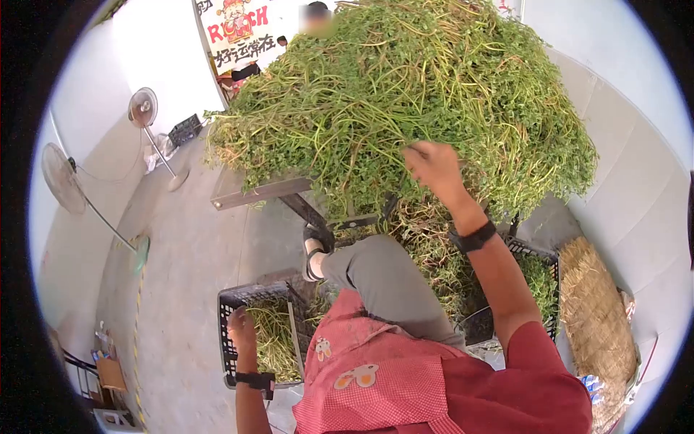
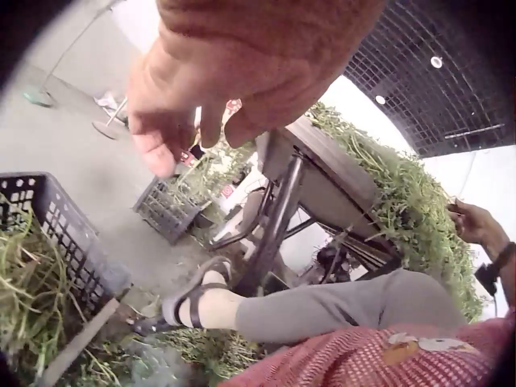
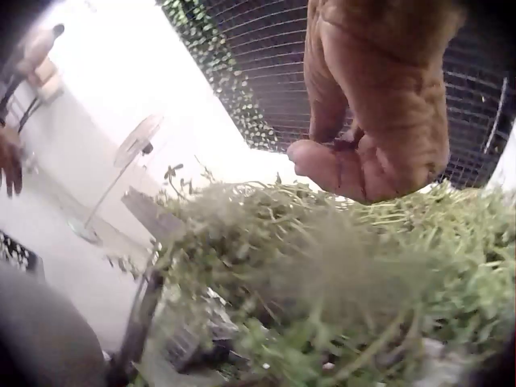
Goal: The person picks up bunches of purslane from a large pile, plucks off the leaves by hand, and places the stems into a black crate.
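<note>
A tall heap of green leafy stems (image 1: 405, 94) covers the table (image 1: 256, 194). My right hand (image 1: 437, 170) is at the near side of the heap with its fingers bent inward. In the right wrist view the bent fingers (image 3: 339, 173) are close over the stems, and I cannot tell whether a stem is between them. My left hand (image 1: 242, 329) hangs over the left rim of a black plastic crate (image 1: 225, 340) with stems inside. Seen from the left wrist, its fingers (image 2: 157, 153) hang loose and hold nothing.
More stems lie under the table. Another black crate (image 1: 554, 271) with greens stands at the right, beside a straw-coloured woven bundle (image 1: 596, 318). Two standing fans (image 1: 143, 107) are at the left. Across the heap a person's head (image 1: 316, 20) shows.
</note>
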Tool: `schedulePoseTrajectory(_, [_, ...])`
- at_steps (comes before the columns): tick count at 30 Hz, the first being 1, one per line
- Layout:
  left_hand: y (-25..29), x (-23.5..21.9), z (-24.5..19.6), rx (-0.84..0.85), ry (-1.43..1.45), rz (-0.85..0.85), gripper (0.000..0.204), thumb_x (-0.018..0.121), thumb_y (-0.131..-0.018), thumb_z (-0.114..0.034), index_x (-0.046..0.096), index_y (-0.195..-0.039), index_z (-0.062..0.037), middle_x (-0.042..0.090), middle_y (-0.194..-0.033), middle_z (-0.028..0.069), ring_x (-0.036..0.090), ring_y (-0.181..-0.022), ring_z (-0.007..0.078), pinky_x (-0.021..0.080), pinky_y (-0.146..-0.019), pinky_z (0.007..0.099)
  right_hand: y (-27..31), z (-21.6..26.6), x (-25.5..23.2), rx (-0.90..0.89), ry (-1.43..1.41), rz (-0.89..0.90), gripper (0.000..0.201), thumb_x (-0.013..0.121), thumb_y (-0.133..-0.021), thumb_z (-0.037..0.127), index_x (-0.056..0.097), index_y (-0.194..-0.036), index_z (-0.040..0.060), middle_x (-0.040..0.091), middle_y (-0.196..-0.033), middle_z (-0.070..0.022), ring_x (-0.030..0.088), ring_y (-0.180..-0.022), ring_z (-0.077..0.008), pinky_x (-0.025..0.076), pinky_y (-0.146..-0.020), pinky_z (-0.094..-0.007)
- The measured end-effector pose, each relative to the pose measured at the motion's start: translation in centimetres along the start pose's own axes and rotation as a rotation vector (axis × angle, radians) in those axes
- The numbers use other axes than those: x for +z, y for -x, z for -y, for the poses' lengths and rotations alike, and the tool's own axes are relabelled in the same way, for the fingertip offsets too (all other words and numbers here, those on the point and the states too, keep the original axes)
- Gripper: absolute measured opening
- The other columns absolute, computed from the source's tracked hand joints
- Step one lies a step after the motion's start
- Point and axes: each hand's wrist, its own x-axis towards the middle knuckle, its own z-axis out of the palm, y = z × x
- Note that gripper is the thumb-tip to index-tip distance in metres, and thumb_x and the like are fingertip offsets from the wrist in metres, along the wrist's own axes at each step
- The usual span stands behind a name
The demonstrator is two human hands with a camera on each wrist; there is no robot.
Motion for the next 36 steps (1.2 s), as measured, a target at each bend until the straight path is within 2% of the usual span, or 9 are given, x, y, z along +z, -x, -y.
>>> schedulePoseTrajectory(2, [1.1,1.2,-5.8,-0.267,0.253,0.22,0.03,0.061,-0.082,-0.01,0.057,-0.11,0.0006,0.061,-0.096,0.0091,0.058,-0.074,0.0134,0.05,-0.059,0.0258,-1.7,2.8,1.6,0.521,-0.439,0.192,0.028,0.06,-0.085,0.021,0.063,-0.087,-0.0069,0.063,-0.067,-0.0138,0.055,-0.044,-0.0182,0.044,-0.04,-0.0297])
schedulePoseTrajectory(3, [1.4,2.6,-6.0,-0.168,0.24,0.232,0.023,0.057,-0.085,-0.011,0.059,-0.106,-0.0002,0.062,-0.09,0.0059,0.057,-0.069,0.0118,0.05,-0.055,0.0238,-2.6,2.9,2.6,0.517,-0.438,0.192,0.028,0.06,-0.085,0.021,0.063,-0.087,-0.0069,0.063,-0.067,-0.0138,0.055,-0.044,-0.0182,0.044,-0.04,-0.0297])
schedulePoseTrajectory(8, [4.0,5.8,-12.0,-0.206,0.484,0.411,0.02,0.053,-0.088,-0.011,0.059,-0.104,-0.0012,0.062,-0.092,0.005,0.059,-0.079,0.0126,0.051,-0.06,0.0239,-5.4,0.4,7.0,0.734,-0.745,-0.01,0.028,0.063,-0.084,0.017,0.058,-0.092,-0.0098,0.061,-0.066,-0.015,0.057,-0.046,-0.0175,0.045,-0.037,-0.0295])
schedulePoseTrajectory(11, [4.2,6.5,-12.7,-0.17,0.478,0.491,0.02,0.051,-0.09,-0.012,0.059,-0.105,-0.0011,0.062,-0.094,0.0056,0.06,-0.085,0.0138,0.052,-0.062,0.0234,-4.9,-1.1,6.7,0.649,-0.875,0.064,0.022,0.061,-0.086,0.017,0.057,-0.095,-0.0018,0.063,-0.079,-0.0108,0.059,-0.057,-0.0154,0.049,-0.045,-0.0268])
schedulePoseTrajectory(15, [5.2,7.2,-12.5,-0.19,0.479,0.498,0.022,0.052,-0.09,-0.014,0.059,-0.105,-0.0001,0.062,-0.094,0.0061,0.06,-0.085,0.013,0.052,-0.062,0.0231,-2.1,-1.5,3.8,0.605,-1.129,0.116,0.029,0.061,-0.087,0.025,0.057,-0.097,-0.0012,0.062,-0.089,-0.0126,0.062,-0.066,-0.0167,0.053,-0.052,-0.0283])
schedulePoseTrajectory(22, [5.6,7.7,-13.2,-0.173,0.483,0.544,0.023,0.053,-0.091,-0.016,0.059,-0.104,0.0013,0.062,-0.092,0.0059,0.06,-0.083,0.0135,0.051,-0.061,0.025,0.7,-3.3,-1.3,0.475,-1.325,0.189,0.028,0.057,-0.089,0.029,0.054,-0.1,0.0036,0.063,-0.09,-0.0141,0.065,-0.072,-0.0208,0.055,-0.057,-0.0305])
schedulePoseTrajectory(26, [6.0,7.8,-13.9,-0.17,0.489,0.542,0.023,0.052,-0.091,-0.016,0.058,-0.104,0.0022,0.062,-0.092,0.0062,0.06,-0.082,0.0133,0.051,-0.061,0.0255,1.6,-5.1,-2.1,0.51,-1.454,0.154,0.022,0.053,-0.092,0.025,0.054,-0.098,0.0048,0.063,-0.088,-0.0147,0.065,-0.071,-0.0219,0.055,-0.058,-0.0305])
schedulePoseTrajectory(34, [6.5,7.8,-14.0,-0.175,0.474,0.567,0.023,0.052,-0.091,-0.015,0.059,-0.103,0.0031,0.062,-0.092,0.0068,0.059,-0.081,0.0132,0.05,-0.062,0.0256,3.7,-6.2,-4.3,0.652,-1.463,0.085,0.015,0.054,-0.091,0.02,0.055,-0.092,0.0042,0.062,-0.077,-0.0121,0.061,-0.064,-0.0184,0.051,-0.053,-0.028])
schedulePoseTrajectory(36, [6.3,7.6,-14.1,-0.173,0.444,0.571,0.022,0.052,-0.09,-0.014,0.06,-0.102,0.0029,0.063,-0.092,0.0073,0.06,-0.081,0.0133,0.05,-0.062,0.0242,3.9,-5.4,-5.5,0.506,-1.123,0.196,0.016,0.058,-0.089,0.019,0.059,-0.086,0.004,0.062,-0.069,-0.0105,0.06,-0.059,-0.0166,0.049,-0.048,-0.0259])
